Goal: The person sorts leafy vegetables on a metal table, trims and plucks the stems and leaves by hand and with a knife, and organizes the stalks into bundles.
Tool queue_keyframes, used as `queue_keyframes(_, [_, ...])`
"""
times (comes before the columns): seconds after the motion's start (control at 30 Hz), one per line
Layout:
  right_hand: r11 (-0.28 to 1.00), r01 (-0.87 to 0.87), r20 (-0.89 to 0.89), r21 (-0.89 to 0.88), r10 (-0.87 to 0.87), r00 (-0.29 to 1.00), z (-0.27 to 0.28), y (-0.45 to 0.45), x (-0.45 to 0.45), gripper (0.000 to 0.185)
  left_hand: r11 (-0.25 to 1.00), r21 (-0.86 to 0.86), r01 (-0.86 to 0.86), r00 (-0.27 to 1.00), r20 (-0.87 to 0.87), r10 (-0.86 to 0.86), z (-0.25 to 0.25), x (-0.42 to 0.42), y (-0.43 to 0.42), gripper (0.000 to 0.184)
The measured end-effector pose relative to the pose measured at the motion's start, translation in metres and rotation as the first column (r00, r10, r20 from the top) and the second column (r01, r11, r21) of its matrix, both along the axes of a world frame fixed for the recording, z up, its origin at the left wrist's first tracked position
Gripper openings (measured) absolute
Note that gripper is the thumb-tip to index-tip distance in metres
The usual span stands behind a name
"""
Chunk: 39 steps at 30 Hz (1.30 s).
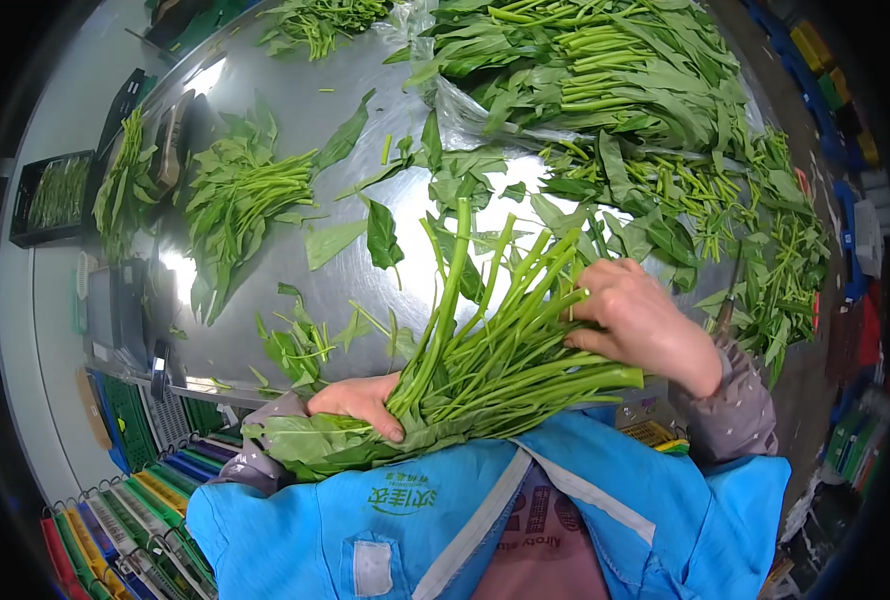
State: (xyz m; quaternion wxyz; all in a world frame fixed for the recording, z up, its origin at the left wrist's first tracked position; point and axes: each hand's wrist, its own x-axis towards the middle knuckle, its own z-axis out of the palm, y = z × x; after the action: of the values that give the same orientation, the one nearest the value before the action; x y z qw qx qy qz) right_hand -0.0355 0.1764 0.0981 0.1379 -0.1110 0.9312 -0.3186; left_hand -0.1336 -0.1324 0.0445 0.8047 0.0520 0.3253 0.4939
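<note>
1. Writing first: below the left hand (357,403), the blue vest (285,535) carries green Chinese characters, upside down from here, with a smaller line I can't read.
2. Right of that, below both hands, the pink shirt (540,580) shows big dark letters, partly covered; a small line under them looks like "Kiroty stu", though I can't be certain.
3. Now the bunch (505,350): it lies between the two hands, held just above the vest, at the near edge of the steel table (360,90).
4. It's bright green, its stems thick and smooth, fanning up and right from the left hand; broad leaves bunch up below and left of that hand.
5. The left hand is closed around the leafy end, thumb across the front, fingers hidden behind.
6. The right hand (630,315) curls at the stem ends, thumb and fingertips close together against them; whether it grips any, I can't tell.
7. Beyond the left hand rests a bundle (250,195); nearer, a loose leaf (383,235).
8. Beyond the right hand spreads a big heap (655,80).
</note>
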Motion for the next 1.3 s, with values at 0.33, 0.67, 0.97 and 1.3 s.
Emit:
queue_keyframes(0.33, [0.961,-0.151,-0.496,0.232,0.25,0.831,-0.022,-0.03,0.002,0.016,0.993,0.089,0.084,0.996,-0.03,-0.081,-0.004,-0.005,0.01,0.095])
queue_keyframes(0.67, [0.962,-0.015,-0.474,0.273,0.149,0.868,-0.018,-0.035,0.017,0.013,0.99,0.108,0.087,0.994,-0.071,-0.08,-0.005,-0.004,0.015,0.096])
queue_keyframes(0.97, [0.868,-0.149,-0.306,0.474,0.321,0.896,0.017,-0.017,0.019,0.006,0.979,0.131,0.159,0.979,-0.152,-0.138,-0.012,-0.005,0.012,0.094])
queue_keyframes(1.3, [0.905,0.209,-0.488,0.371,-0.002,0.873,0.03,0.004,0.009,0.027,0.991,0.059,0.119,0.988,-0.103,-0.112,-0.005,-0.004,0.013,0.094])
